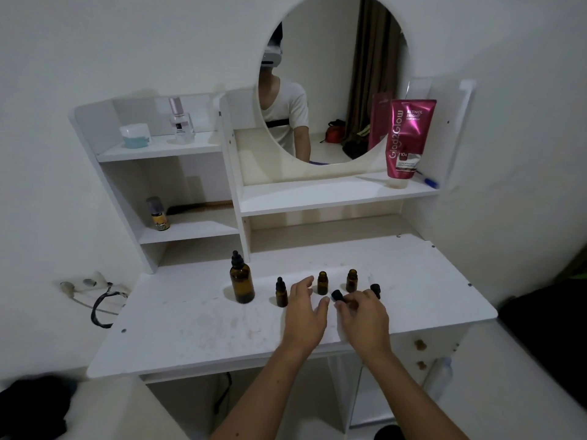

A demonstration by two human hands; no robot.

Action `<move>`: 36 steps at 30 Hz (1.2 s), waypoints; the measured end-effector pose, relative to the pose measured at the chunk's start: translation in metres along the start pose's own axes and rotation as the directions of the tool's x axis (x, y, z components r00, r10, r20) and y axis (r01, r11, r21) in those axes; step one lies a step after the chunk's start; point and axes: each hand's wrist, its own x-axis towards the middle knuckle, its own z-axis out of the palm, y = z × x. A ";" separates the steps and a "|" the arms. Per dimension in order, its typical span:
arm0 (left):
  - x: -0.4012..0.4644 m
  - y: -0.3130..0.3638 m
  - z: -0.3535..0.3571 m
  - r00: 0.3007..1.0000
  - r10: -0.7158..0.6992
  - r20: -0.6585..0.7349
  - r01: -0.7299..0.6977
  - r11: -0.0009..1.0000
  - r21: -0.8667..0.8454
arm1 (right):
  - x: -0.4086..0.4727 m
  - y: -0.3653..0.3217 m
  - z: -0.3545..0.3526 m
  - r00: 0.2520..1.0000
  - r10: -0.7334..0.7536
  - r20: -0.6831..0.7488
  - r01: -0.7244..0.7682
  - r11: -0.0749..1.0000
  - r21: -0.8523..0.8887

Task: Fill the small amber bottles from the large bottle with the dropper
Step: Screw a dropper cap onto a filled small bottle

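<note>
Two small amber bottles point(322, 282) stand uncapped, the large bottle point(242, 282) unopened, nothing filled yet; right hand point(365, 315) pinches a black cap point(337, 295), left hand point(306, 309) relaxed

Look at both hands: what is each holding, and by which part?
The right hand pinches a small black dropper cap at its lower end, fingertips around it. The left hand holds nothing, its fingers relaxed above the tabletop.
</note>
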 end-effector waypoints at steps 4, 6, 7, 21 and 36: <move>0.013 0.002 0.008 0.999 -0.005 -0.041 0.006 1.000 0.020 | -0.001 0.000 -0.008 0.998 0.055 -0.043 -0.049 0.990 0.132; 0.019 0.003 0.011 0.999 0.005 -0.052 -0.004 1.000 0.018 | -0.002 0.002 -0.014 0.994 0.098 -0.045 -0.086 0.972 0.219; 0.021 0.003 0.012 0.998 0.014 -0.057 -0.012 1.000 0.022 | -0.002 0.003 -0.018 0.992 0.118 -0.044 -0.103 0.961 0.256; 0.028 -0.008 0.013 0.997 0.042 -0.066 -0.042 0.999 0.003 | 0.031 -0.034 -0.055 0.998 0.047 -0.038 -0.019 0.842 0.539; 0.029 -0.014 0.014 0.994 0.092 -0.058 -0.094 0.995 -0.022 | 0.057 -0.044 -0.042 0.963 -0.254 0.088 0.231 0.948 0.218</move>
